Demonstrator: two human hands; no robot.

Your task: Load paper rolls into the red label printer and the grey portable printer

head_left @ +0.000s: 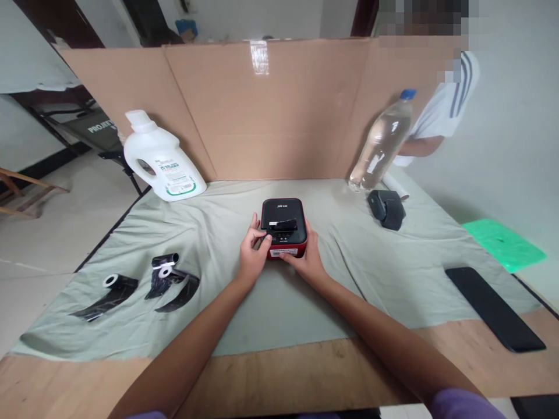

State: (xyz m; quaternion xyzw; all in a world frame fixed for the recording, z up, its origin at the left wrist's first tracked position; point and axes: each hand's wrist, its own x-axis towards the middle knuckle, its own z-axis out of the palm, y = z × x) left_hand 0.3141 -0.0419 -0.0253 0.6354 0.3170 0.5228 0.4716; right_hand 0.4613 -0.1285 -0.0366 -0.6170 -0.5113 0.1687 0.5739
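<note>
A small black label printer [283, 210] with red sides sits on the green cloth in the middle. A short, glossy black strip [283, 225] lies across its slot. Along the printer's left side is my left hand [253, 247], its thumb pressed near the front left corner and its fingers at the side. My right hand [309, 256] wraps the right side, with the thumb on the white sticker [283, 252] at the front. Both hands are closed on the printer, one from each side.
Several rolls of black film [120, 291] lie at the left. A white jug [163, 160] and a clear bottle [384, 142] lean against the cardboard [279, 110]. At the right are a black device [386, 208], a phone [493, 308] and green plastic [504, 241]. A person [454, 110] stands behind.
</note>
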